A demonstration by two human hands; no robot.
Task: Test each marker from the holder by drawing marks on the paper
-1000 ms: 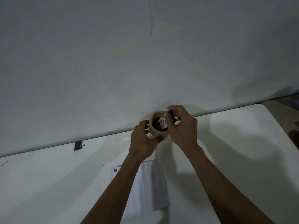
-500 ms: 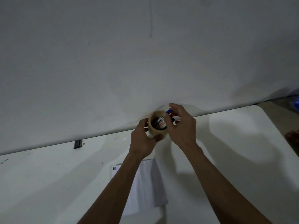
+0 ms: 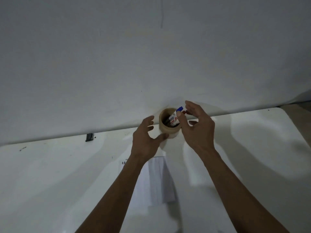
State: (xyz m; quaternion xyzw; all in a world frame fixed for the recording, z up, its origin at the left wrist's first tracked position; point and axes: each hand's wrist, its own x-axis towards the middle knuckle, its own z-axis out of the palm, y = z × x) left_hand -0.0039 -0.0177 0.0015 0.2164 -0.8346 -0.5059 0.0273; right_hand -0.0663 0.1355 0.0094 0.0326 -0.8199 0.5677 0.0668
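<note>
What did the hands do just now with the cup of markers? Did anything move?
Both hands let go. The left hand opened and drew back from the side of the holder, with only the thumb still near its base. The right hand opened its fingers and released the blue-capped marker, which now leans in the holder. The holder, the paper and the table stayed where they were.

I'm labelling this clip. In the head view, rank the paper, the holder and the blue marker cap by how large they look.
1. paper, though the left forearm hides part of it
2. holder, which stands farther from the camera, so its true size against the paper is unsure
3. blue marker cap, clearly smallest
</note>
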